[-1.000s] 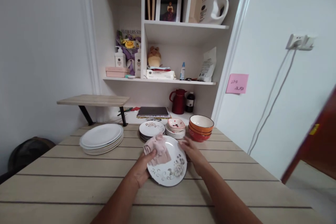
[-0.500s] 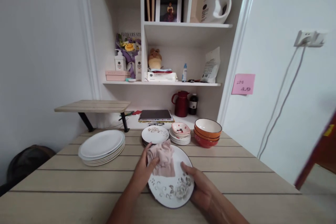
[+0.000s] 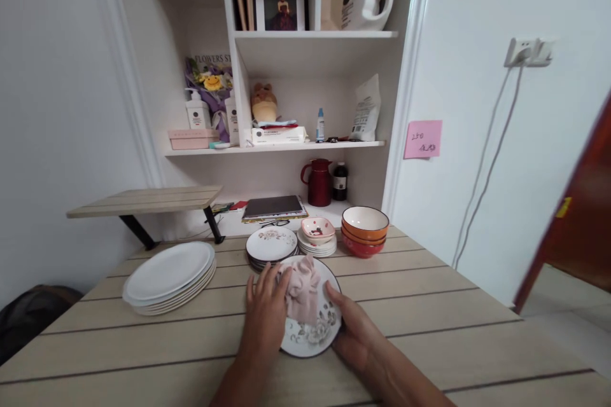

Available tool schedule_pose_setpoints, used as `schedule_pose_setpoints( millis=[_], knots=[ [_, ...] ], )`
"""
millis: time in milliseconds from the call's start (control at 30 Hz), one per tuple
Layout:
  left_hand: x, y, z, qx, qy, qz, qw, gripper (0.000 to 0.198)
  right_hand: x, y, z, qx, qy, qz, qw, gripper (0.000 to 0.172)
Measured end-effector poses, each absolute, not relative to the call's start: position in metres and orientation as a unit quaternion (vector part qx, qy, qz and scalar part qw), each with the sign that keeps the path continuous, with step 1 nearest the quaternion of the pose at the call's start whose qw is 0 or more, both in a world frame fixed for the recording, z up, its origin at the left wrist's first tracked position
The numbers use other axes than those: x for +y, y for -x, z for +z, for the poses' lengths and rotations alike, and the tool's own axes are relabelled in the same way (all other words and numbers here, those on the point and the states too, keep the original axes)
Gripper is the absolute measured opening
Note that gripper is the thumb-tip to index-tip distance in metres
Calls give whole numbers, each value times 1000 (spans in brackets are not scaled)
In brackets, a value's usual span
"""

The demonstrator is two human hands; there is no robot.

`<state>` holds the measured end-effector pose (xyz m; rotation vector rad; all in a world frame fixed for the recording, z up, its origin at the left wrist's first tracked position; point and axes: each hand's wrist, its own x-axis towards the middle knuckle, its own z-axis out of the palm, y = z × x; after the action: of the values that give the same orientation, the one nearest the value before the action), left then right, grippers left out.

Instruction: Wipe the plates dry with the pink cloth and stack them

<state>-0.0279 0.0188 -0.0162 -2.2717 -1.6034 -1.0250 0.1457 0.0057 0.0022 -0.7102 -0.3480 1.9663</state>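
The held plate (image 3: 310, 334) bears pink cloth (image 3: 303, 296); orange bowls (image 3: 365, 233) apparently nest.

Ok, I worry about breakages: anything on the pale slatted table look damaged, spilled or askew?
Nothing stands out: the held, round, floral white plate shows no crack; the round orange and red bowls stack upright.

Gap between plate stacks (image 3: 167, 270), bowls (image 3: 365, 233) blocking far right

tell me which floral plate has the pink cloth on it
The floral plate in the right hand; the pink cloth covers part, while the top stacked plate behind is uncovered.
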Motion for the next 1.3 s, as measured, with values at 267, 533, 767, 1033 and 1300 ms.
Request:
schedule_pose_setpoints(
  millis=[267, 533, 767, 1033, 1300],
  knots=[
    [25, 30, -35, -480, 814, -326, 44, 85, 1, -139, 3, -212, 296, 765, 531, 46],
    [13, 14, -21, -527, 773, -335, 111, 71, -1, -136, 1, -250, 294, 749, 538, 50],
    [14, 21, -17, -454, 846, -250, 129, 59, 3, -139, -2, -224, 305, 752, 540, 51],
    [12, 18, -4, -384, 856, -264, 226, 48, 1, -139, -3, -278, 281, 751, 529, 53],
    [7, 17, 4, -535, 734, -289, 302, 44, -6, -137, 5, -281, 267, 762, 519, 50]
  ],
)
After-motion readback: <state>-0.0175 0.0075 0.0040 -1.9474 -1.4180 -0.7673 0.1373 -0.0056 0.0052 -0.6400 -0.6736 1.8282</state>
